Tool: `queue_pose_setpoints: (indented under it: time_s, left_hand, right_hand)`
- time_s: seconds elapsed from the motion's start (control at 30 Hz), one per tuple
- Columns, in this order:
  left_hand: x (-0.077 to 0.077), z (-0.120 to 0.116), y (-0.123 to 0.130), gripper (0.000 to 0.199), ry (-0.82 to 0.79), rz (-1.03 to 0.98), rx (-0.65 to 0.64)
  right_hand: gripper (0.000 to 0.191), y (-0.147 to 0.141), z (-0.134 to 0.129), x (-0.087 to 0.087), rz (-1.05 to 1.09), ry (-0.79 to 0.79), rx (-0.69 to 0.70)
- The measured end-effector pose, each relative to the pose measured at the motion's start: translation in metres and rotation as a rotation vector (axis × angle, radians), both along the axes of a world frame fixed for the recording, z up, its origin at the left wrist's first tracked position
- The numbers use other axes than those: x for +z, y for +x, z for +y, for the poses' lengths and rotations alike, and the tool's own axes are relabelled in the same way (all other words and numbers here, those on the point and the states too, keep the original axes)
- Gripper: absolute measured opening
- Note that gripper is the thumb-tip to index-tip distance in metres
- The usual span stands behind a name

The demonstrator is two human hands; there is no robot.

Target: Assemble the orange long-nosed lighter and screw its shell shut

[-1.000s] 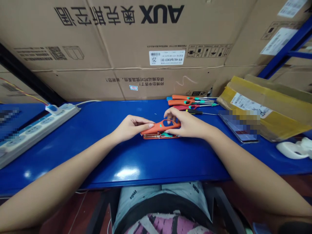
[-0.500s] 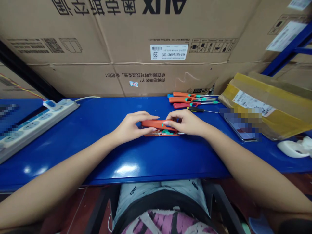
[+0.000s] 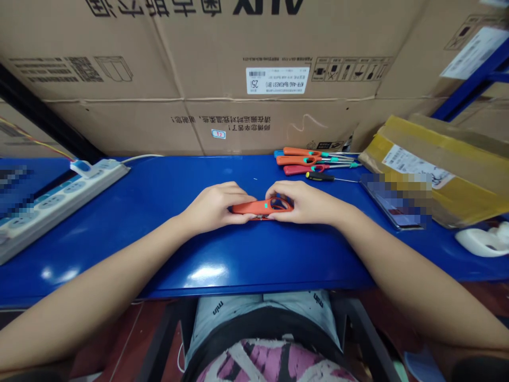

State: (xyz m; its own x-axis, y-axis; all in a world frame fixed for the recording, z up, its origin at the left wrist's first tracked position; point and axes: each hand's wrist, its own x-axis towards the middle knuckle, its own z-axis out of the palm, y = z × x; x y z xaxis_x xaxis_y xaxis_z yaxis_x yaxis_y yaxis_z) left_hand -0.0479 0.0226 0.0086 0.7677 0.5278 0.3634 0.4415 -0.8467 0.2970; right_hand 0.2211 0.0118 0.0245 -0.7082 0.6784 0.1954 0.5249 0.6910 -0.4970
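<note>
An orange casing half (image 3: pixel 256 206) with a small green spot lies over a second orange half on the blue table. Along the near edge a narrow gap shows metal parts between the two halves. My left hand (image 3: pixel 217 208) grips the left end of the casing, thumb at the near side and fingers over the far side. Around the right end, beside the loop-shaped opening, my right hand (image 3: pixel 304 202) has its thumb and fingers closed on the casing.
Several orange and red lighters (image 3: pixel 302 160) lie at the back, near a black-and-yellow screwdriver (image 3: pixel 320 176). To the right are a phone (image 3: pixel 392 204), a taped carton (image 3: pixel 445 170) and a white object (image 3: pixel 479 243). A power strip (image 3: pixel 59 199) sits left. Large cardboard stands behind.
The upper orange half has come down over the lower one, covering most of the green and metal parts that showed before. Both hands have closed in around the two ends.
</note>
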Motion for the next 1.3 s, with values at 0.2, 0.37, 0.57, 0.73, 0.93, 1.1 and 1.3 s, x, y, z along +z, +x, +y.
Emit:
queue_pose_setpoints:
  time_s: [0.2, 0.37, 0.57, 0.73, 0.93, 1.1, 1.3]
  left_hand:
    - [-0.003, -0.001, 0.005, 0.036, -0.015, 0.032, 0.004]
    - [-0.005, -0.001, 0.005, 0.036, -0.053, 0.075, 0.014]
    - [-0.003, -0.001, 0.004, 0.034, -0.145, 0.108, 0.029]
    - [0.000, -0.001, 0.002, 0.036, -0.122, 0.144, 0.022]
    - [-0.004, -0.006, 0.003, 0.036, 0.060, 0.249, 0.054]
    - [-0.007, -0.009, 0.006, 0.036, 0.200, 0.329, 0.048]
    - [-0.009, -0.007, 0.007, 0.036, 0.184, 0.266, 0.050]
  right_hand:
    - [0.020, 0.001, -0.001, 0.000, -0.105, 0.049, 0.004]
    - [0.023, 0.001, 0.001, -0.003, -0.165, 0.028, 0.009]
    - [0.024, 0.000, 0.003, -0.007, -0.128, 0.014, 0.013]
    - [0.026, -0.004, 0.002, -0.009, -0.136, 0.008, -0.020]
    - [0.022, -0.008, -0.001, -0.008, -0.214, 0.065, -0.086]
    - [0.021, -0.002, 0.002, -0.010, -0.238, 0.130, 0.023]
    - [0.028, 0.000, 0.002, -0.010, -0.193, 0.135, 0.038]
